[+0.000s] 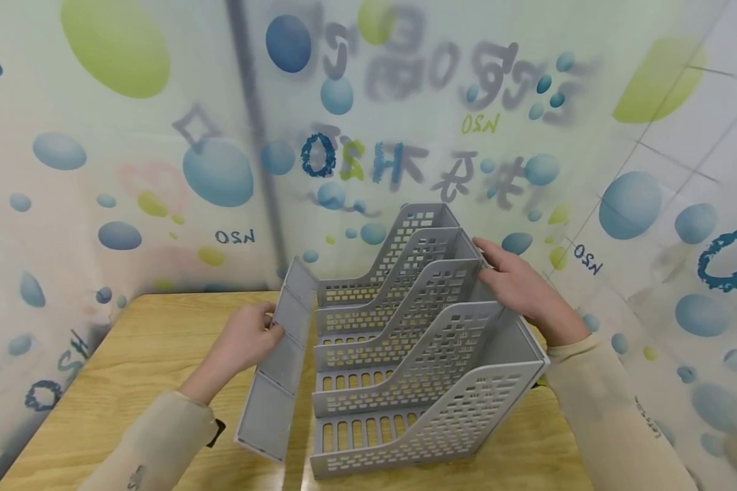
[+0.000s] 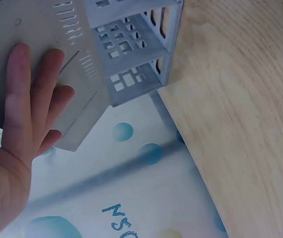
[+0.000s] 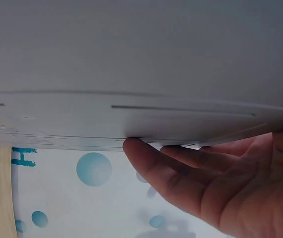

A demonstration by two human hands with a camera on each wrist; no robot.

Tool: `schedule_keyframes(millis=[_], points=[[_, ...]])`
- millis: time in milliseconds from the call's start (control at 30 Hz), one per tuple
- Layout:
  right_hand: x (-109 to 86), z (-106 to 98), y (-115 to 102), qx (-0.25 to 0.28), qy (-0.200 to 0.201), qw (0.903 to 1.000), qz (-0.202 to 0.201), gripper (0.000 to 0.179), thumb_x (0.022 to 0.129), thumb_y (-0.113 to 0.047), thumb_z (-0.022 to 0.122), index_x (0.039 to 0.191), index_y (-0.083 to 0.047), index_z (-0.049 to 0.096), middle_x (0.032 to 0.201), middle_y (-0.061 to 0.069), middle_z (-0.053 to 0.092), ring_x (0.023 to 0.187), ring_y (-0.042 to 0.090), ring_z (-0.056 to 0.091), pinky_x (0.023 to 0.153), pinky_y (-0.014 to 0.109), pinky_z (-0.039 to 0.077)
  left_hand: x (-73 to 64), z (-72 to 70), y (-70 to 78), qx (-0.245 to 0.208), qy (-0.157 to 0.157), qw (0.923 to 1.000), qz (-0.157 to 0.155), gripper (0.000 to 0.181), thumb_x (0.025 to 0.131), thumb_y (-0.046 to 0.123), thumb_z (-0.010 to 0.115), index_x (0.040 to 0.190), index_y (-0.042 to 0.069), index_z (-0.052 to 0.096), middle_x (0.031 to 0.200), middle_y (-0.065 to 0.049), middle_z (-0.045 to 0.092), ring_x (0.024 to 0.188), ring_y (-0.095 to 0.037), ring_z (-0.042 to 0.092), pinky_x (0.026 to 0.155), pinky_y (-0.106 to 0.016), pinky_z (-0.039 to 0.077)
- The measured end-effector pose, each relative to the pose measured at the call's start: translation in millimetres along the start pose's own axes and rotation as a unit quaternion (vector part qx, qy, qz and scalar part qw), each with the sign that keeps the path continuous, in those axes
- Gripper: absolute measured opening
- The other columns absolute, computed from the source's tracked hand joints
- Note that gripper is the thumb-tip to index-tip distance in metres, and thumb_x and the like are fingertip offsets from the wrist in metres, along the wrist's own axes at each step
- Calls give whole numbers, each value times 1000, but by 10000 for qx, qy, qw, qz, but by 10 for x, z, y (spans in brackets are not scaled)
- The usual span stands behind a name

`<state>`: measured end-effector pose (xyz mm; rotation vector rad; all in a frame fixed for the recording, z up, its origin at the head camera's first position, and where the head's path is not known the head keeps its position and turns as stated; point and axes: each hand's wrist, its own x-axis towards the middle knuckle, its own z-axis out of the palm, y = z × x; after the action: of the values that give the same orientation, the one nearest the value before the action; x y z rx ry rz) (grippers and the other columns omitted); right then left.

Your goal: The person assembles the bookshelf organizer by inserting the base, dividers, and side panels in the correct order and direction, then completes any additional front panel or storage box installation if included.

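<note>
A grey plastic file organizer (image 1: 399, 341) with several slots and perforated dividers stands on the wooden table. To its left, my left hand (image 1: 246, 337) holds a long grey panel (image 1: 273, 382) tilted, with the thumb at its near edge. In the left wrist view, the fingers (image 2: 20, 89) of that hand lie extended along the panel's slotted back face. My right hand (image 1: 516, 283) is at the organizer's tall back wall (image 1: 516, 341), high on the right. Its fingertips (image 3: 134, 146) touch the smooth outer surface in the right wrist view.
The wooden table (image 1: 141, 354) extends to the left of the panel. A pale curtain (image 1: 356, 123) with blue and green dots closes off the back and sides. A small dark object (image 1: 539, 384) shows behind the organizer's right side, near the right sleeve.
</note>
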<state>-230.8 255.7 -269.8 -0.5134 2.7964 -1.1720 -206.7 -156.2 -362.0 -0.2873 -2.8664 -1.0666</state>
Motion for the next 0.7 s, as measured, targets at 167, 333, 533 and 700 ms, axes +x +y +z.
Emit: schedule_keyframes(millis=[167,333,533,700], points=[[-2,6,-5,33,44,10000,-34,63,107,-5,37,163,3,11,168,29,12,152,53,14,118,69,21,10,-22,15,167,27,9998,79,38,91,1,56,123,-19,60,94,-25,74,73,-24,70,57,-37,57],[-2,9,-4,55,65,10000,-29,63,107,-5,37,163,3,11,169,29,12,153,52,13,119,68,20,30,-25,26,255,11,9996,132,34,91,1,56,118,-17,63,88,-21,73,64,-19,64,52,-33,52],[2,14,-4,49,89,9999,-36,63,106,-4,37,163,3,12,168,28,14,153,51,14,119,68,20,68,-30,49,333,-16,9994,109,26,91,1,55,110,-14,64,75,-13,68,58,-18,56,49,-31,44],[1,8,3,78,70,9999,-15,64,105,-4,37,163,3,12,168,29,13,153,52,14,119,68,20,82,-61,68,323,-95,9994,15,29,92,2,54,114,-15,63,82,-16,71,60,-19,58,48,-31,44]])
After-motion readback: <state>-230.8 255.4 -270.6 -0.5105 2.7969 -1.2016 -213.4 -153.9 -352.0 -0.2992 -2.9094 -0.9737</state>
